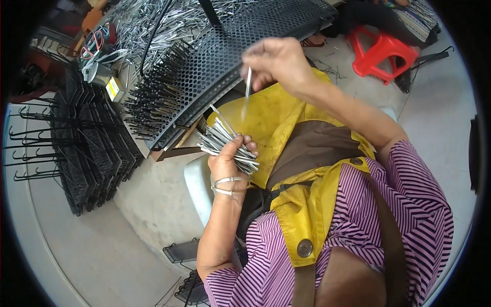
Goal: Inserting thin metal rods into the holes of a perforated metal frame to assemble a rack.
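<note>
My left hand (pixel 230 158) is closed round a thick bundle of thin silvery metal rods (pixel 217 137), held over my lap. One rod sticks out past the rest, up toward the panel. Higher up and to the right, my right hand (pixel 280 62) pinches a single metal rod (pixel 248 84), which hangs down from the fingertips and is smeared by motion. Just beyond both hands lies a black perforated metal panel (pixel 240 38) on the table. Many dark rods (pixel 158 92) stand close together in the holes at its left end.
A big heap of loose metal rods (pixel 138 25) covers the table behind the panel. Scissors (pixel 92 45), a metal cup (pixel 99 74) and a small yellow box (pixel 114 89) are at left. Black hooked racks (pixel 92 148) stack on the floor; a red stool (pixel 383 53) stands right.
</note>
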Available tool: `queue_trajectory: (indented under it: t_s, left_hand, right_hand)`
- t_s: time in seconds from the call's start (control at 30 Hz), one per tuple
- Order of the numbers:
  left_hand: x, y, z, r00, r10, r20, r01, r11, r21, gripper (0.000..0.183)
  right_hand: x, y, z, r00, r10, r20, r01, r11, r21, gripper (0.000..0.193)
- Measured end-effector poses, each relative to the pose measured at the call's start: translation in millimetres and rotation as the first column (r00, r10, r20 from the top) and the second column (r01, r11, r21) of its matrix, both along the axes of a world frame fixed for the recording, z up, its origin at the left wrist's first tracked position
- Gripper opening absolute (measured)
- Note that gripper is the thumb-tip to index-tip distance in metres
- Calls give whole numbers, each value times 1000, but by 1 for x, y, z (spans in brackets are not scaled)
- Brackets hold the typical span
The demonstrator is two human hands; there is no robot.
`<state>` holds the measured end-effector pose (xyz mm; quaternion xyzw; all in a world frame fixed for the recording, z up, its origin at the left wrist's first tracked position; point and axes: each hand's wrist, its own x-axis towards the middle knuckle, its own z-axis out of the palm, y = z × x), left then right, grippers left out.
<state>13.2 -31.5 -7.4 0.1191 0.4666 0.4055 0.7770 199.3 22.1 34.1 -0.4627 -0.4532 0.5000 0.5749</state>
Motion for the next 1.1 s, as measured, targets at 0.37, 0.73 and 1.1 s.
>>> queue_trajectory:
  t_s: [0.37, 0.73, 1.1]
  left_hand:
    - [0, 4, 9, 995, -97, -33, 100, 991, 87, 10]
    - [-7, 2, 3, 996, -85, -15, 85, 995, 50, 7]
    - [-12, 10, 3, 998, -62, 10, 61, 995, 81, 11]
  right_hand:
    - [-47, 112, -1, 964, -196, 178, 89, 873, 480, 11]
    - [-63, 133, -21, 769, -382, 513, 37, 827, 561, 14]
    - [-73, 109, -9, 357, -423, 833, -314, 785, 534, 37]
